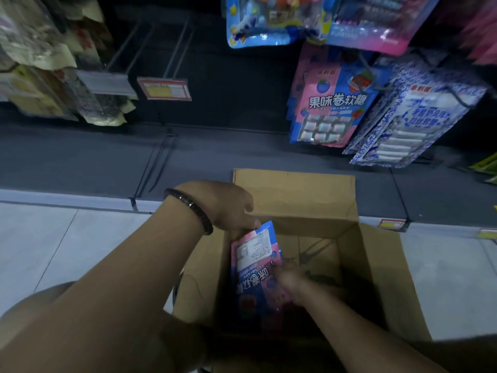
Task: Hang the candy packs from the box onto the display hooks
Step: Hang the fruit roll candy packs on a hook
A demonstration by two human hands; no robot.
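I saw the box [382,278] on the floor [67,251], right in front of the low shelf [80,162]. The candy packs [255,265] stood inside it, on the left side. The hanging packs [330,103] were behind it, up and to the right.

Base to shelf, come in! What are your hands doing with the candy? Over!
Left hand grips candy packs, inside the box. Right hand on them, blurred, grip unclear. Way up to hooks looks open.
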